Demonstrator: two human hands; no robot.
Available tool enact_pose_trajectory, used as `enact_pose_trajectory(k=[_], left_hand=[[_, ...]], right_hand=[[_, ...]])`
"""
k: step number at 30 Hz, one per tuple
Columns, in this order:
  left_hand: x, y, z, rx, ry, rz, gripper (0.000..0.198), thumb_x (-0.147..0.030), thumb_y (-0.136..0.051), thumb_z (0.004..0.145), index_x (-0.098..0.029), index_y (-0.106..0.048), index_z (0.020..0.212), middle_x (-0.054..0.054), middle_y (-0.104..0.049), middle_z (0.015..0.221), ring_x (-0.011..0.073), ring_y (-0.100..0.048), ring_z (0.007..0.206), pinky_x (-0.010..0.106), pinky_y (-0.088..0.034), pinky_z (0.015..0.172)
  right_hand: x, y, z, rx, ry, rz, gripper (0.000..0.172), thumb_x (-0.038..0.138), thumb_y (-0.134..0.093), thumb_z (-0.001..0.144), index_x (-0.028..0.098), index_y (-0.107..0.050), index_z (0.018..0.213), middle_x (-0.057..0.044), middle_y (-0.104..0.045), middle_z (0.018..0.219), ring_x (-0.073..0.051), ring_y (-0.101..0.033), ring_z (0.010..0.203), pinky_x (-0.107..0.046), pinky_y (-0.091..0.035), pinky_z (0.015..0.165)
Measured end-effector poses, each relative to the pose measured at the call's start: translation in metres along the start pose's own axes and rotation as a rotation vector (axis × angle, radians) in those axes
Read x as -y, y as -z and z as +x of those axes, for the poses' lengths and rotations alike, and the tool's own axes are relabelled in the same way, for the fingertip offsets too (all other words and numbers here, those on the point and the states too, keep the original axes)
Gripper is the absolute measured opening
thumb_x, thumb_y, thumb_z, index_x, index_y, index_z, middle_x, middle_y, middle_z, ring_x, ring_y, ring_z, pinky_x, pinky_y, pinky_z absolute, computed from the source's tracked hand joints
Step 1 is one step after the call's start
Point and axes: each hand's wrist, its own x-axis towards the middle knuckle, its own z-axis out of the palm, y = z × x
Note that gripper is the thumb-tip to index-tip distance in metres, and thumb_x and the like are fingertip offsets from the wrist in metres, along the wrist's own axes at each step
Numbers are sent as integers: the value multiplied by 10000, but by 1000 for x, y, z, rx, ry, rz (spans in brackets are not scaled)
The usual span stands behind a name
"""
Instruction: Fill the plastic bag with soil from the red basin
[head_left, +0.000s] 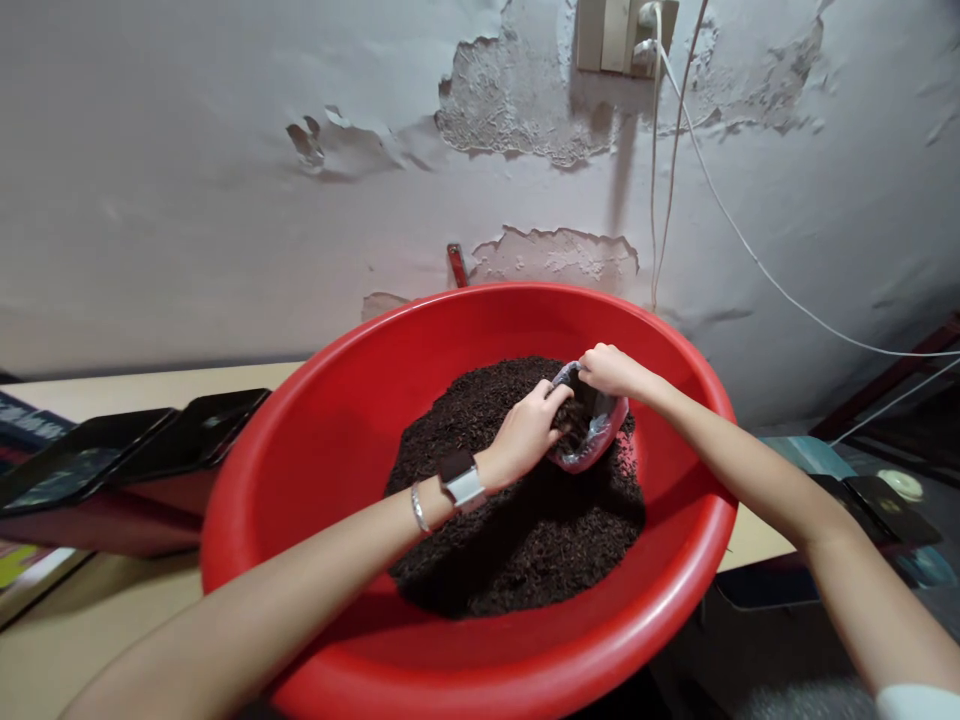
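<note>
A big red basin (315,450) stands in front of me with a heap of dark loose grains (517,540) in it. A small clear plastic bag (592,440) rests on the heap, partly filled with the same dark grains. My left hand (525,432), with a watch and a bracelet on the wrist, is closed at the bag's mouth, its fingers tucked inside among the grains. My right hand (611,368) pinches the bag's upper edge and holds it open.
The basin sits on a pale table (90,610) against a peeling wall. Dark phones (187,430) lie on a red box to the left. White cables (750,245) hang from a wall socket (622,35). More dark devices (874,505) lie at the right.
</note>
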Motion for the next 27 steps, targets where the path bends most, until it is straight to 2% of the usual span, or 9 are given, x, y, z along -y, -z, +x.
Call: enact_pose_trajectory(k=[4,7,11,14,18,20,22,24,27], left_hand=[[8,-11,-2,83,-186,9,499,0,-565,714,-202,-591,1169,99,-538,1250,249,-493,1192,403,-425,1045],[8,-7,-1,112,-190,-80,472,-63,-620,727,-203,-617,1177,98,-562,1246,255,-484,1202,418,-396,1073],[3,7,3,75,-65,-255,415,-167,-696,701,-228,-665,1110,56,-604,1195,241,-534,1135,401,-425,1028],[7,12,8,-34,47,-398,354,-273,-697,725,-210,-670,1072,48,-637,1136,226,-581,1052,353,-486,915],[34,10,18,-178,326,-389,307,-339,-481,887,-160,-635,1084,70,-664,1124,196,-609,1037,294,-477,917],[53,7,19,-18,468,-172,361,-303,-381,919,-133,-600,1150,108,-636,1196,200,-598,1095,282,-457,949],[72,3,16,247,518,66,396,-304,-435,886,-114,-578,1202,156,-593,1263,253,-567,1168,325,-436,985],[84,-3,9,451,505,174,481,-328,-609,768,-125,-592,1204,183,-572,1292,329,-529,1218,391,-424,1006],[90,-18,-3,664,437,175,762,-385,-758,602,-172,-537,1299,196,-496,1387,393,-465,1276,454,-409,1021]], right_hand=[[3,-1,-1,-11,19,-19,349,215,-398,915,109,-698,1059,-188,-671,1098,-260,-642,990,-292,-436,765],[1,-3,0,-19,16,-31,346,215,-398,915,110,-703,1038,-188,-678,1081,-259,-646,978,-292,-434,759],[-4,-5,4,0,-15,-29,354,231,-394,923,108,-699,1053,-186,-678,1083,-254,-643,985,-285,-430,757],[-7,-6,6,5,-20,-28,349,230,-404,914,108,-703,1046,-184,-681,1075,-255,-639,989,-284,-428,755],[-13,-7,8,0,-17,-21,340,244,-416,911,113,-710,1020,-176,-689,1044,-251,-646,959,-279,-421,736],[-15,-7,9,1,-17,-15,337,244,-419,910,110,-711,1011,-177,-688,1035,-249,-647,948,-278,-419,735],[-17,-8,10,8,-23,-12,333,236,-420,905,108,-711,1004,-179,-687,1031,-249,-645,945,-279,-418,737],[-19,-9,11,15,-24,-10,331,232,-420,902,107,-710,998,-181,-687,1025,-252,-644,942,-281,-416,734],[-21,-10,12,8,-23,-9,332,240,-420,899,108,-711,989,-179,-689,1017,-253,-647,929,-281,-412,719]])
